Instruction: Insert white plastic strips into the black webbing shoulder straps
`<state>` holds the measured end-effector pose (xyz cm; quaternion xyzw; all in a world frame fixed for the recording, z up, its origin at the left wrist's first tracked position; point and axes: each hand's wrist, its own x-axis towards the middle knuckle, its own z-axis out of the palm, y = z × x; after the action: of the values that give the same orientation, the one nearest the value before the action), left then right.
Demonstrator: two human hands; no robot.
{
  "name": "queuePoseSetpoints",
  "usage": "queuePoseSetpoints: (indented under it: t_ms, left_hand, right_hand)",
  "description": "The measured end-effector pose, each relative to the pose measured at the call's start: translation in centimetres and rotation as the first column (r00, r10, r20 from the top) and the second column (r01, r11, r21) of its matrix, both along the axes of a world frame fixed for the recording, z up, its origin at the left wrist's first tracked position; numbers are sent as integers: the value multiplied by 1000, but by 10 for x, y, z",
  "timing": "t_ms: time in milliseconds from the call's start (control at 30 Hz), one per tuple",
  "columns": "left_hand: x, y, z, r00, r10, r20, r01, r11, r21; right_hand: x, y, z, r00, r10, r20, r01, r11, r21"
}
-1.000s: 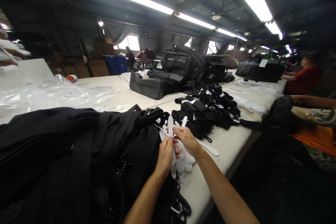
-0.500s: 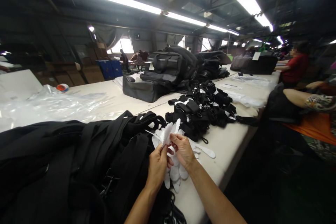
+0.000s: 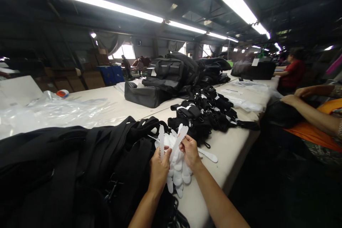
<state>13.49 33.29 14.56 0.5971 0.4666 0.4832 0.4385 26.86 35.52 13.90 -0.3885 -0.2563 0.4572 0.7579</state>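
Between the fingers and thumb of my left hand (image 3: pixel 159 165) stands a thin white strip with a notched edge (image 3: pixel 161 136). My right hand (image 3: pixel 190 152) pinches a second white notched strip (image 3: pixel 178 141), which leans to the right; its lower end is close to my left thumb, and I cannot tell if they touch. Under both hands lies a heap of similar white strips (image 3: pixel 177 177) with rounded ends. One loose strip (image 3: pixel 210 156) sticks out to the right of the heap on the pale table (image 3: pixel 224 153).
Black straps (image 3: pixel 80 160) are piled at the left, close to my left arm. Beyond my hands lie bundled black straps with white bands (image 3: pixel 208 110) and black bags (image 3: pixel 160 82). Clear plastic sheeting (image 3: pixel 61 110) covers the far left. A co-worker's arm (image 3: pixel 312 114) is at the right.
The white strips in my hands, held close together before, now spread apart in a V. My view has turned slightly right. The co-worker's hands at the right have come into view.
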Motion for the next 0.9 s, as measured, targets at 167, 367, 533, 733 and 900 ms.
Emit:
queuePoseSetpoints:
  t_ms: [167,367,533,733,900]
  left_hand:
    - [-2,1,2,985,-22,-174,57,979,198]
    - [-5,0,2,977,-67,-204,124,952,279]
    - [-13,7,9,949,159,-272,-159,987,24]
    - [-12,2,20,980,178,-84,-184,980,-78]
    - [-9,2,9,993,122,1,-122,989,-84]
  right_hand:
    - [-19,-9,-1,986,163,-31,-163,987,-3]
    - [-25,-13,5,994,61,-92,-61,998,1]
    - [-15,-7,6,982,-136,-132,138,990,11]
    - [15,-3,10,950,-299,89,300,954,0]
    - [32,-10,28,941,-103,323,122,992,-41]
